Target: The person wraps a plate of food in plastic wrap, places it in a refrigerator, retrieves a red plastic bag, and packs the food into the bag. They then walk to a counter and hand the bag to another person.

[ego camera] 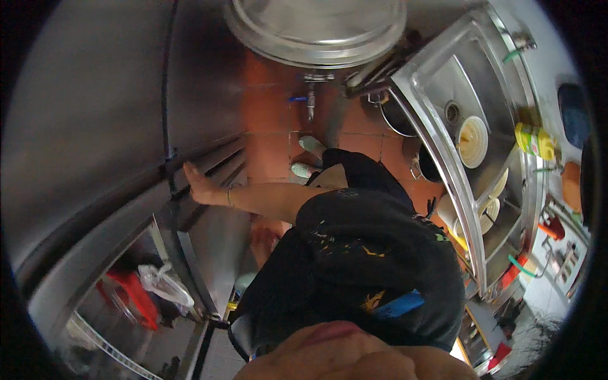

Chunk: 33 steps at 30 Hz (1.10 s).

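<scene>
My right hand (202, 187) reaches left across the picture, a thin band on its wrist. It is at the edge of a large stainless steel door or panel (109, 95), a finger or thumb extended and no held object visible. Contact with the metal is unclear. Lower down, beside my dark sleeve, my left hand (263, 237) is blurred and partly hidden; what it holds cannot be told. Below the steel panels is an open compartment with a wire rack (114, 349), a red item (137, 299) and a clear plastic bag (166, 285).
Ahead stands a large round metal vessel (318, 28), near a tap with a blue lever (309, 99). At right, a steel sink (427, 90) holds pale tubs (472, 142); a yellow bottle (534, 141) stands at its rim. Pots (430, 164) sit on the red tiled floor (268, 152).
</scene>
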{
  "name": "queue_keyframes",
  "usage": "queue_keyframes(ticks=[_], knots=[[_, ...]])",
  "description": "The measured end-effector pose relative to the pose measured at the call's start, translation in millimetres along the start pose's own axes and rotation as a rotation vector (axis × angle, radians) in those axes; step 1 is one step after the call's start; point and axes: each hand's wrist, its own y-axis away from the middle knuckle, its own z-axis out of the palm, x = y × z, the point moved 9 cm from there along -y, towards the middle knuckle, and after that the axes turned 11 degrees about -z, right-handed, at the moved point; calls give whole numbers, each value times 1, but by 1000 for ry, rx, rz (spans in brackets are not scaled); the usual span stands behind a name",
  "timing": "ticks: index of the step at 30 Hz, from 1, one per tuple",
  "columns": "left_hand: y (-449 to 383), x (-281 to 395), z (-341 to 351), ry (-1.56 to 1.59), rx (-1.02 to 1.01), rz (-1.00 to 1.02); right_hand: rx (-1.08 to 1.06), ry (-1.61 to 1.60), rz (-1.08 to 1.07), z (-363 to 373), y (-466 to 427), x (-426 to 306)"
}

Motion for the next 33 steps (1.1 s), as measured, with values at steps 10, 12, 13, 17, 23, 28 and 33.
queue_keyframes(ticks=[10,12,13,17,23,28,33], knots=[[77,35,-59,119,200,171,96,-39,-176,-14,-5,-51],[85,9,-71,218,222,192,108,-63,-395,-26,-7,-127],[90,5,-76,238,221,205,114,-73,-482,-29,-13,-161],[104,-6,-115,464,304,248,-34,-171,-712,-22,-9,-309],[176,52,-186,667,543,585,21,-134,-733,3,-19,-370],[234,81,-252,1168,377,874,-54,-210,-739,15,-20,-388],[249,120,-275,1132,358,872,-85,-13,-661,15,-31,-379]])
